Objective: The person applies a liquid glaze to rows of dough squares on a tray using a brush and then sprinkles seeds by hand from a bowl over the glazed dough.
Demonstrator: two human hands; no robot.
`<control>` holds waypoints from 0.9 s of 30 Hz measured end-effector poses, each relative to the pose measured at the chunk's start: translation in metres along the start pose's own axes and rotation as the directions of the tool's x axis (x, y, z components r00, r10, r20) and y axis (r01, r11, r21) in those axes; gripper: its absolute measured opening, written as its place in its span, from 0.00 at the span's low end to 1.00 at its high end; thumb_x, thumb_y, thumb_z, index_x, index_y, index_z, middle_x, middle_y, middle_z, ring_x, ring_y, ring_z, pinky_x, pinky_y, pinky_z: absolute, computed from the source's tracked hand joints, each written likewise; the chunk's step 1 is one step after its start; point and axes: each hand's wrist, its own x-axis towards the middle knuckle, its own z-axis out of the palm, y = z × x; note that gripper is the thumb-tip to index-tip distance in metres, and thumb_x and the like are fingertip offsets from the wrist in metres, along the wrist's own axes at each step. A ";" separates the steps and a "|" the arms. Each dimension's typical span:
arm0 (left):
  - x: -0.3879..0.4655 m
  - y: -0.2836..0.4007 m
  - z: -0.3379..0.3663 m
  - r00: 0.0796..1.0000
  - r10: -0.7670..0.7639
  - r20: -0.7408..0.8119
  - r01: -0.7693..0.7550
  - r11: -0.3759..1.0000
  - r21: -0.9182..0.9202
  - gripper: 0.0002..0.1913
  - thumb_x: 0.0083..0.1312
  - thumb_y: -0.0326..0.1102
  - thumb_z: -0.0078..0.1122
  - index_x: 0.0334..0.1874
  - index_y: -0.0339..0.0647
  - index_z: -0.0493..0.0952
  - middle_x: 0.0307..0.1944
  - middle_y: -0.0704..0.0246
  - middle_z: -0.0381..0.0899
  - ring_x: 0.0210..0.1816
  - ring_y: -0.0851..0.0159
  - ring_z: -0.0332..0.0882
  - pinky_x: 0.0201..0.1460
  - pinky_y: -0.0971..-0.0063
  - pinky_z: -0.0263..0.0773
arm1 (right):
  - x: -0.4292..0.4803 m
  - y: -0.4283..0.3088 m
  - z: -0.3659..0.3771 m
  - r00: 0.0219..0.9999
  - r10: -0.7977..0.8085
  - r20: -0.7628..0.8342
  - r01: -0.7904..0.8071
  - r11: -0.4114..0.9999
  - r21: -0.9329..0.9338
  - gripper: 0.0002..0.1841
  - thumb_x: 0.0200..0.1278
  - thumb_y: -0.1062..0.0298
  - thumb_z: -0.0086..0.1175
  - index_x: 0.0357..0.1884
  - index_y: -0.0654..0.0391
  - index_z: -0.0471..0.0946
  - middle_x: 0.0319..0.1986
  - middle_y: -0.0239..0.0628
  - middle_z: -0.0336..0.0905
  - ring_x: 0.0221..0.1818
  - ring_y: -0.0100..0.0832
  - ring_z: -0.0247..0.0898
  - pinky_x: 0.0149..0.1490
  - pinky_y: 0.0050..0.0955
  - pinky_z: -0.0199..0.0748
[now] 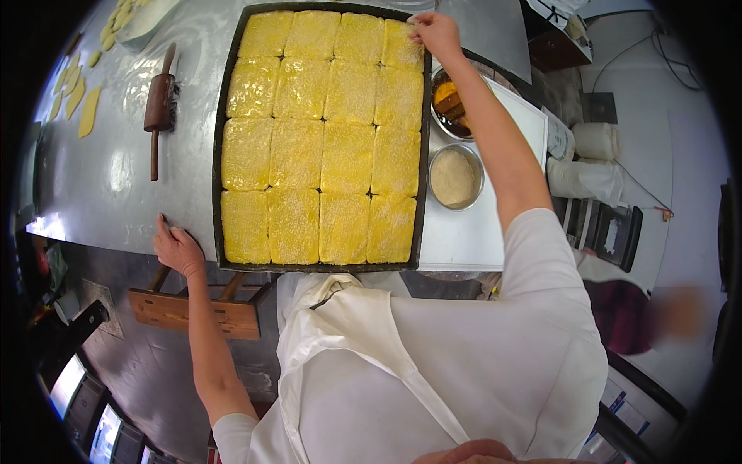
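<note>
A large dark baking tray [218,174] holds rows of flat rectangular dough pieces [348,156], yellow, glossy and sprinkled with pale seeds. Over the tray's far right corner is my right hand [436,35], fingers pinched together; whether seeds are between them cannot be told. My left hand [177,246] rests at the near edge of the metal table, left of the tray, index finger extended, holding nothing. Right of the tray stands a metal bowl of pale seeds [453,177]. Behind it, partly under my right forearm, a bowl [443,104] holds dark liquid and a brush.
A wooden rolling pin [159,104] lies on the metal table [116,191], with yellow dough pieces [88,112] farther left. The bowls stand on a white tray [458,243]. A wooden stool [194,313] is below the table edge. Another person [617,313] is at the right.
</note>
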 end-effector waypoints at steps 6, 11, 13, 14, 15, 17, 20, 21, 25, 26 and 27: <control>-0.002 -0.006 -0.003 1.000 -0.009 0.013 0.009 1.000 0.017 0.24 0.69 0.37 0.50 0.67 0.53 0.76 0.38 0.61 0.77 0.41 0.49 0.75 0.45 0.52 0.69 | -0.006 0.002 0.022 0.995 0.068 -0.075 -0.054 0.983 0.175 0.13 0.68 0.73 0.59 0.51 0.66 0.83 0.38 0.45 0.87 0.36 0.31 0.87 0.41 0.30 0.85; 0.000 -0.005 -0.002 1.000 0.007 -0.013 -0.008 0.998 -0.063 0.24 0.69 0.37 0.50 0.68 0.52 0.75 0.40 0.61 0.77 0.43 0.50 0.75 0.48 0.51 0.67 | -0.001 -0.001 0.026 0.995 0.036 0.096 -0.038 0.999 0.022 0.12 0.69 0.76 0.56 0.52 0.65 0.82 0.38 0.44 0.86 0.33 0.35 0.86 0.39 0.31 0.86; 0.000 -0.002 -0.002 1.000 -0.012 0.011 0.012 0.999 -0.037 0.24 0.69 0.36 0.50 0.68 0.51 0.75 0.41 0.61 0.77 0.44 0.50 0.74 0.48 0.51 0.67 | 0.002 0.000 0.020 0.985 0.096 -0.142 -0.052 0.956 0.287 0.12 0.69 0.75 0.56 0.51 0.66 0.82 0.37 0.43 0.86 0.33 0.33 0.86 0.39 0.29 0.85; -0.001 -0.003 -0.004 1.000 -0.017 0.014 0.018 0.999 -0.039 0.24 0.68 0.36 0.50 0.68 0.51 0.75 0.41 0.61 0.77 0.44 0.50 0.74 0.48 0.51 0.67 | 0.000 -0.003 0.015 0.990 0.088 -0.112 -0.063 0.976 0.210 0.12 0.70 0.75 0.55 0.51 0.66 0.82 0.37 0.43 0.86 0.34 0.32 0.86 0.38 0.28 0.84; -0.002 -0.004 -0.004 1.000 -0.023 0.018 0.024 0.999 -0.041 0.24 0.68 0.36 0.50 0.68 0.51 0.75 0.41 0.61 0.77 0.45 0.50 0.74 0.48 0.51 0.67 | 0.003 -0.008 0.016 0.994 0.046 -0.094 -0.028 0.981 0.192 0.12 0.70 0.75 0.55 0.51 0.66 0.82 0.38 0.43 0.86 0.34 0.32 0.86 0.39 0.28 0.84; -0.003 -0.005 -0.005 1.000 -0.021 0.017 0.021 0.999 -0.032 0.24 0.68 0.36 0.50 0.68 0.51 0.75 0.41 0.61 0.77 0.45 0.50 0.74 0.48 0.51 0.67 | 0.013 -0.018 0.017 0.997 -0.046 -0.061 0.055 0.986 0.157 0.12 0.70 0.74 0.56 0.52 0.66 0.82 0.38 0.43 0.86 0.36 0.32 0.86 0.39 0.29 0.84; 0.000 -0.006 -0.005 1.000 -0.012 0.011 0.013 1.000 -0.023 0.25 0.68 0.35 0.51 0.68 0.52 0.75 0.40 0.62 0.76 0.44 0.50 0.73 0.48 0.52 0.67 | 0.015 -0.021 0.017 0.995 -0.078 0.062 0.087 0.986 -0.145 0.13 0.70 0.74 0.55 0.52 0.67 0.82 0.40 0.44 0.87 0.37 0.32 0.86 0.42 0.30 0.84; 0.003 -0.001 -0.004 1.000 -0.012 0.022 0.013 0.999 -0.046 0.25 0.68 0.35 0.51 0.69 0.52 0.75 0.40 0.62 0.76 0.44 0.50 0.73 0.47 0.52 0.67 | 0.013 -0.006 0.015 0.986 -0.063 0.154 0.112 0.937 -0.331 0.13 0.70 0.74 0.55 0.53 0.66 0.82 0.40 0.44 0.87 0.37 0.32 0.86 0.42 0.31 0.84; 0.002 0.002 -0.008 0.997 -0.051 0.049 0.054 0.997 -0.062 0.25 0.68 0.35 0.51 0.69 0.52 0.74 0.39 0.62 0.75 0.44 0.50 0.72 0.47 0.53 0.65 | 0.009 -0.015 0.034 0.988 0.120 -0.100 -0.113 0.991 0.077 0.13 0.71 0.76 0.55 0.53 0.67 0.82 0.37 0.45 0.86 0.36 0.32 0.86 0.41 0.30 0.85; 0.001 -0.001 -0.009 0.998 -0.053 0.045 0.056 0.997 -0.057 0.26 0.68 0.35 0.51 0.70 0.53 0.73 0.39 0.62 0.74 0.44 0.50 0.72 0.48 0.53 0.65 | 0.003 -0.029 0.037 0.994 0.104 -0.035 -0.099 0.987 0.129 0.12 0.71 0.75 0.57 0.53 0.68 0.81 0.37 0.44 0.86 0.36 0.31 0.86 0.42 0.27 0.85; 0.000 -0.001 -0.007 0.998 -0.056 0.041 0.059 0.997 -0.059 0.26 0.68 0.35 0.51 0.70 0.53 0.73 0.39 0.62 0.74 0.45 0.50 0.72 0.48 0.53 0.64 | 0.004 -0.040 0.038 0.999 0.049 -0.003 -0.048 0.978 0.203 0.12 0.71 0.75 0.57 0.52 0.69 0.81 0.37 0.43 0.86 0.36 0.31 0.86 0.42 0.27 0.85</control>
